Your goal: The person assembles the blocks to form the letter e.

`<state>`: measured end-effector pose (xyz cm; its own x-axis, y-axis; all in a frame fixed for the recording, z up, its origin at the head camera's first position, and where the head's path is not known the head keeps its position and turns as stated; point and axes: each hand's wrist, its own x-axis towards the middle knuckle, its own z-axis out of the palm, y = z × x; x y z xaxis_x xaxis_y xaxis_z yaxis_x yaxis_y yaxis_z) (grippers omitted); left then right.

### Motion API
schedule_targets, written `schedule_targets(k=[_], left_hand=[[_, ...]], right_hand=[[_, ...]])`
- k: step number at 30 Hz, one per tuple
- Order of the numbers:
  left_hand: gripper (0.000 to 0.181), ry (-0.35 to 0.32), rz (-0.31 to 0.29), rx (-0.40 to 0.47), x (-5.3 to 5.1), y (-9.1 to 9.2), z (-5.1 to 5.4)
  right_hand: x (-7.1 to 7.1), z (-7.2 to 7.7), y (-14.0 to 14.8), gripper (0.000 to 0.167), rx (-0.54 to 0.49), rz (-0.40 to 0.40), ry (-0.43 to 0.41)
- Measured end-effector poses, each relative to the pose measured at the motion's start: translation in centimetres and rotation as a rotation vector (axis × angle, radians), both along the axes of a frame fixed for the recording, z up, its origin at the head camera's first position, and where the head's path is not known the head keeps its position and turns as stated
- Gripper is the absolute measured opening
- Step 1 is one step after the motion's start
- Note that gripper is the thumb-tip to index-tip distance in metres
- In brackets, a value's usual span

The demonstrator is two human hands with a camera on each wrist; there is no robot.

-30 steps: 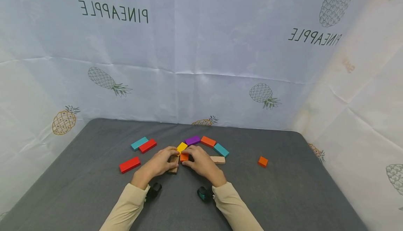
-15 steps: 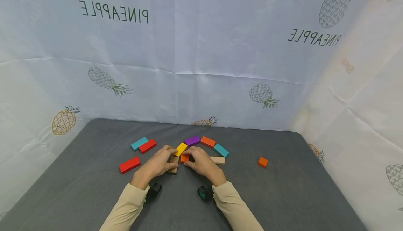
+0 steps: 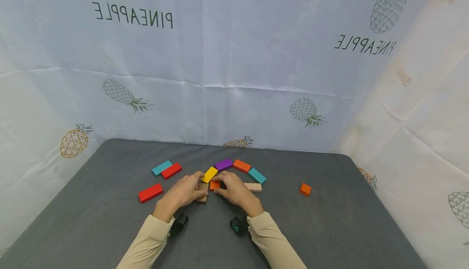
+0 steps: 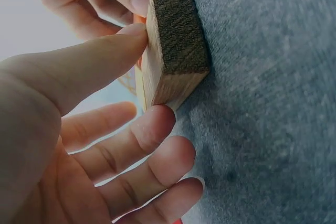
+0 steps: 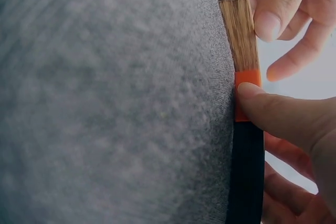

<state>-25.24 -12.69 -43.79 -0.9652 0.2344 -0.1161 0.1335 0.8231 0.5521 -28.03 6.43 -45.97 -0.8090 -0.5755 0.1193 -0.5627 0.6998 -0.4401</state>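
Note:
In the head view my left hand [image 3: 183, 189] holds a brown wooden block [image 4: 181, 35] at the arch's left end, thumb and fingers on opposite sides of it. My right hand [image 3: 234, 185], close beside it, pinches a small orange block [image 5: 247, 78] that lies against the wooden one. A dark block [image 5: 247, 171] continues the row on the orange block's other side, mostly hidden by the right hand in the head view. Behind the fingertips a yellow block [image 3: 210, 174] lies slanted, followed in a curve by purple [image 3: 224, 164], orange-red [image 3: 242, 165] and teal [image 3: 257, 176] blocks.
A pale wooden block [image 3: 253, 187] lies right of my right hand. To the left are a red block [image 3: 150, 193] and, farther back, another red block [image 3: 171, 171] touching a teal one [image 3: 162, 167]. An orange block [image 3: 305, 189] sits alone at right.
The fingertips at the yellow block have drawn slightly apart, baring more of it. Both hands otherwise stay nearly in place, and the other blocks have not visibly moved.

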Motion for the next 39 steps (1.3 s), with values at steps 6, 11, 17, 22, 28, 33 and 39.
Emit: schedule_targets(k=[6,11,17,22,28,33,39], left_hand=[[0.053,0.011,0.000,0.003,0.1,0.2,0.0],[0.052,0.015,-0.004,-0.002,0.2,0.2,-0.1],[0.048,0.006,-0.006,0.002,0.2,0.4,-0.1],[0.049,0.006,-0.011,-0.012,0.3,0.4,0.0],[0.050,0.002,-0.011,-0.022,0.2,0.4,0.0],[0.050,0.006,-0.008,-0.016,0.2,0.4,-0.1],[0.050,0.016,-0.008,-0.002,0.3,0.4,-0.2]], right_hand=[[0.0,0.1,0.0,0.034,-0.004,0.006,-0.002],[0.0,0.1,0.0,0.034,0.000,0.007,-0.008],[0.1,0.0,0.2,0.035,-0.017,0.008,-0.011],[0.1,0.1,1.0,0.033,-0.068,-0.009,-0.022],[0.2,0.4,2.9,0.035,-0.114,-0.068,0.000],[0.3,0.5,4.7,0.037,-0.171,-0.120,-0.026],[0.4,0.4,6.4,0.038,-0.227,-0.195,-0.019]])
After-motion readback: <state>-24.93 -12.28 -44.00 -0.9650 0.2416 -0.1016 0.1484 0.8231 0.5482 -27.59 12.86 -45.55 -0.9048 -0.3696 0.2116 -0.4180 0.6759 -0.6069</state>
